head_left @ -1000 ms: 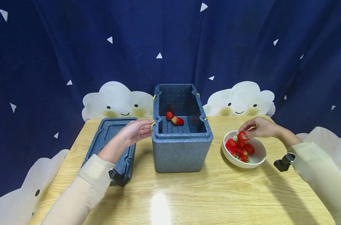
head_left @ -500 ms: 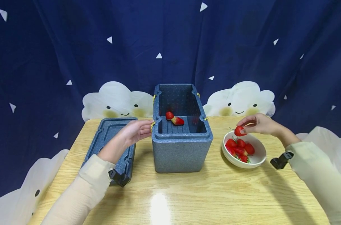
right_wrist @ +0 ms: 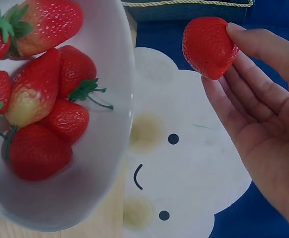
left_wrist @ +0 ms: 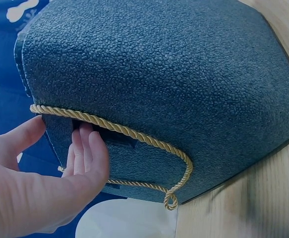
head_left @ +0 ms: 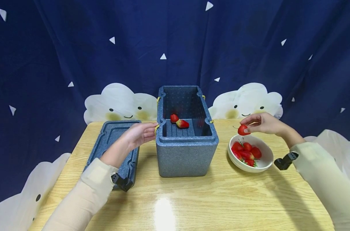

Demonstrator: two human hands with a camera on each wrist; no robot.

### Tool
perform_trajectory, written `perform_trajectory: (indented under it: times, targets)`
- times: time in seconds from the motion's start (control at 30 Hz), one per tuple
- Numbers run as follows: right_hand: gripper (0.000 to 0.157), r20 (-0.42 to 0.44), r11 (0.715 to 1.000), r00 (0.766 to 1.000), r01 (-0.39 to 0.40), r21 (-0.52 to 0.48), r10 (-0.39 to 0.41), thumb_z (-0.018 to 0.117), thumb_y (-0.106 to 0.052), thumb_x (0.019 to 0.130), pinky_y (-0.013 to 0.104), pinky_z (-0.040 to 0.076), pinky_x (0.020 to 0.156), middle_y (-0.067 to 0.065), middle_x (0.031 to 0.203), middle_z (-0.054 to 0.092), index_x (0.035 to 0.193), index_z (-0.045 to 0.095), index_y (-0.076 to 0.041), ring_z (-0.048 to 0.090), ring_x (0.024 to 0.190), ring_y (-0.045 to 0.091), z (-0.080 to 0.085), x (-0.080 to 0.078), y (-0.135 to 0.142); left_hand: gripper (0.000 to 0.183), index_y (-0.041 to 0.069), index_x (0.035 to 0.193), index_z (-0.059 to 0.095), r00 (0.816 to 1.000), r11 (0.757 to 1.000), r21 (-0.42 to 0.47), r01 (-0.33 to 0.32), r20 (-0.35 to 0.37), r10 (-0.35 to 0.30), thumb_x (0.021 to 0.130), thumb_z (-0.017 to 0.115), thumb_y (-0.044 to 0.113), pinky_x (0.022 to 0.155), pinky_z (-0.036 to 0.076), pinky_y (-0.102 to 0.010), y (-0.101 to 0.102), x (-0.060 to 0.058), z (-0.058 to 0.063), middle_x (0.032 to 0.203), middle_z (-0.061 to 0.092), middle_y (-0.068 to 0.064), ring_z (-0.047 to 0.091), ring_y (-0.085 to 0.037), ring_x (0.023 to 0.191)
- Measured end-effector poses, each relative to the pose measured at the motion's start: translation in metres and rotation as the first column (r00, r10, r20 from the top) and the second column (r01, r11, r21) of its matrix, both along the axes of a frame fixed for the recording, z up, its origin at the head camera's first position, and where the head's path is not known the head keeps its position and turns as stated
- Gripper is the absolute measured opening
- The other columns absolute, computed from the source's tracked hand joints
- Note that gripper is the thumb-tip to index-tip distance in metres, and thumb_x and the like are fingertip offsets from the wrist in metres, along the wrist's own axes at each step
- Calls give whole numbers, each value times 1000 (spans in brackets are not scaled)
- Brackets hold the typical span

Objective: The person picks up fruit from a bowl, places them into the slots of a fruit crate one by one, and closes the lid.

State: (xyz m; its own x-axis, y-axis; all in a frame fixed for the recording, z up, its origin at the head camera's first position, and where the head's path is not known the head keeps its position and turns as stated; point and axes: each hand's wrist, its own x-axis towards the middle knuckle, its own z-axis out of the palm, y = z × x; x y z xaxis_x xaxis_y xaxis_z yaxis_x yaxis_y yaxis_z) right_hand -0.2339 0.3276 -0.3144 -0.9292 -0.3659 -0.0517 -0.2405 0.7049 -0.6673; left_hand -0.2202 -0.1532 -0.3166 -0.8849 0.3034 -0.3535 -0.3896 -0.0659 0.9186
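My right hand pinches a red strawberry between thumb and fingers, above the rim of a white bowl. In the right wrist view the pinched strawberry is apart from the several strawberries in the bowl. My left hand rests at the left side of a dark blue foam box. The left wrist view shows its fingertips at a recess in the box wall under a gold twisted cord, thumb near the edge. Two strawberries lie inside the lidless box.
A blue lid lies on the wooden table left of the box, partly behind my left arm. A dark blue curtain with cloud figures hangs close behind the table. Black cameras sit on both wrists.
My right hand has lifted a strawberry out of the bowl and moved slightly up and left with it. The left hand and the box have stayed in place.
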Motion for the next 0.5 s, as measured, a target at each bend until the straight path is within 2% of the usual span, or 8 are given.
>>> perform_trajectory:
  times: [0.23, 0.5]
  targets:
    - [39, -16, 1000, 1000, -6, 2, 6, 73, -10, 84, 13, 56, 76, 14, 109, 71, 119, 62, 5, 67, 86, 0, 11, -5, -8, 19, 6, 113, 51, 1000, 1000, 15, 7, -8, -7, 97, 54, 16, 75, 57, -18, 0, 0, -1, 82, 66, 7, 66, -4, 76]
    - [42, -10, 1000, 1000, -14, -13, 14, 72, -9, 85, 18, 59, 76, 19, 113, 68, 122, 59, 7, 67, 87, 0, 24, -11, -18, 18, 7, 111, 52, 1000, 1000, 10, -3, 2, 3, 96, 55, 15, 76, 57, -19, 0, -1, -1, 81, 66, 6, 67, -4, 75]
